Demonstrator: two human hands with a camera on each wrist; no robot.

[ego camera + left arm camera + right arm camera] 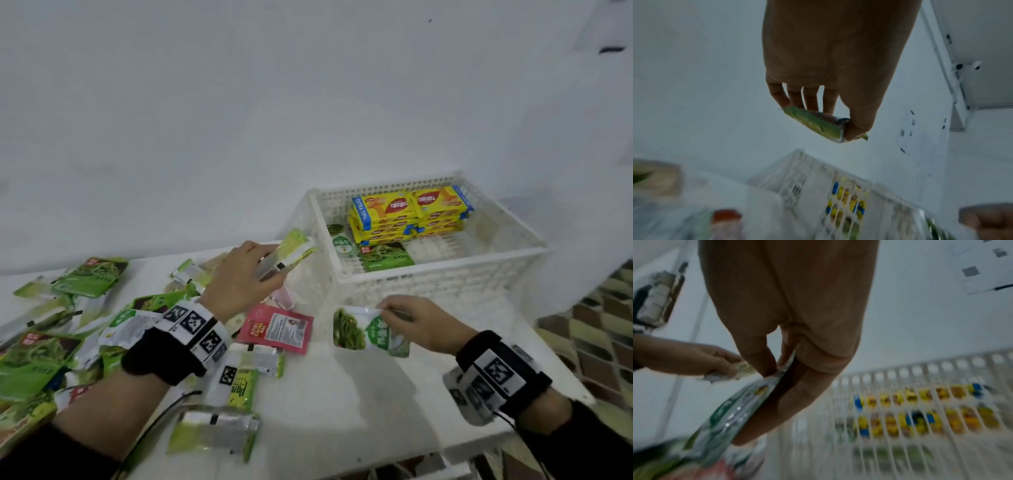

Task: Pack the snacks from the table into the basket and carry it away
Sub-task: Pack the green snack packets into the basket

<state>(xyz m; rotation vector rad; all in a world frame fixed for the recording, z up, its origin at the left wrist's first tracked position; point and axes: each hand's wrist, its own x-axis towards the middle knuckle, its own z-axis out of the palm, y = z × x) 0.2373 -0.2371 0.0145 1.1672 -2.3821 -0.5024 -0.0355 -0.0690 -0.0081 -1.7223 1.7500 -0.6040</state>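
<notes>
A white lattice basket [442, 263] stands at the table's far right and holds stacked yellow biscuit boxes [407, 212] and green packets [387, 257]. My left hand [239, 277] grips a light green packet [293, 251] in the air just left of the basket's corner; in the left wrist view the light green packet [813, 125] sits pinched between fingers and thumb. My right hand [418, 322] pinches the top edge of a green and white pouch [366, 330] in front of the basket; the right wrist view shows this pouch [735, 413] hanging from the thumb and fingers.
Several green packets [89, 277] cover the left half of the white table [342, 411]. A pink sachet [277, 329] lies between my hands. A silver and green packet [215, 435] lies near the front edge. A tiled floor [603, 329] shows past the table's right edge.
</notes>
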